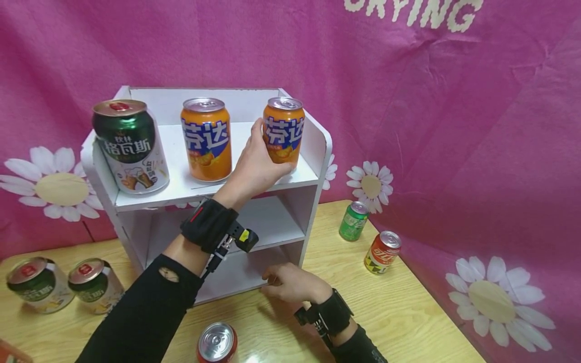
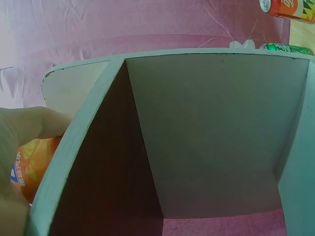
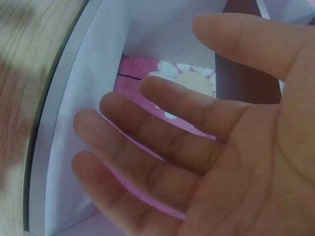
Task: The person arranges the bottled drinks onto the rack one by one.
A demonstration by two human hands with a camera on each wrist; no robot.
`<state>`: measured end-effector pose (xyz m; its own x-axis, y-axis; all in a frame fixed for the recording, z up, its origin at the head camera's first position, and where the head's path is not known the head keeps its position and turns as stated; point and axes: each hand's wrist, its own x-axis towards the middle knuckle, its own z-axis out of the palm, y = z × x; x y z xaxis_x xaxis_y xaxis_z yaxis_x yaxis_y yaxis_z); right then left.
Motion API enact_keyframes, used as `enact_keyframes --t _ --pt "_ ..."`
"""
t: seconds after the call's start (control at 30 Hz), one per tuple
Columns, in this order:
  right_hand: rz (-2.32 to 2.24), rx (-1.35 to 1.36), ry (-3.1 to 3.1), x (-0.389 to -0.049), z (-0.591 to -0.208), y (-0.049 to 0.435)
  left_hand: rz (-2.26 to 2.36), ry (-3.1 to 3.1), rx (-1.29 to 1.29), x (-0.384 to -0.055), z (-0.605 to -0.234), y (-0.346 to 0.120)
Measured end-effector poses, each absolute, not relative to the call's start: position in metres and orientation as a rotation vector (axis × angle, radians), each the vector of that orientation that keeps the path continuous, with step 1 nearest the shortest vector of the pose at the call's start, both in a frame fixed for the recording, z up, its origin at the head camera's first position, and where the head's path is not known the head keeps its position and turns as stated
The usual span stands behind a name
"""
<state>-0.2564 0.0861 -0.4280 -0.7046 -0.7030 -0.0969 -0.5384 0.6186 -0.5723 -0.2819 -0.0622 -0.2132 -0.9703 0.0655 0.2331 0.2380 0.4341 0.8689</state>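
Left hand (image 1: 256, 169) grips orange can (image 1: 283, 132) upright on shelf (image 1: 254, 184) top, 3 o'clock end; right hand (image 1: 290, 283) relaxed, empty, fingers on the shelf's bottom edge, likely steadying it.
Count: two orange cans, three green-white cans, one at 9 o'clock on top (image 1: 130, 146), one small green can (image 1: 353, 221), two red cans.

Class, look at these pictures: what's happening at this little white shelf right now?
A person's left hand grips an orange can standing on the top of the shelf, beside a second orange can and a green can. The right hand rests, fingers relaxed, at the shelf's bottom edge. More cans stand on the table.
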Motion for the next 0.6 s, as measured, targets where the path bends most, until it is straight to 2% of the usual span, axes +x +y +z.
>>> enact_keyframes --t 0.6 --pt "-0.752 -1.031 2.535 -0.2566 -0.4279 0.0872 -1.605 -2.498 -0.308 -0.2826 -0.2141 -0.0625"
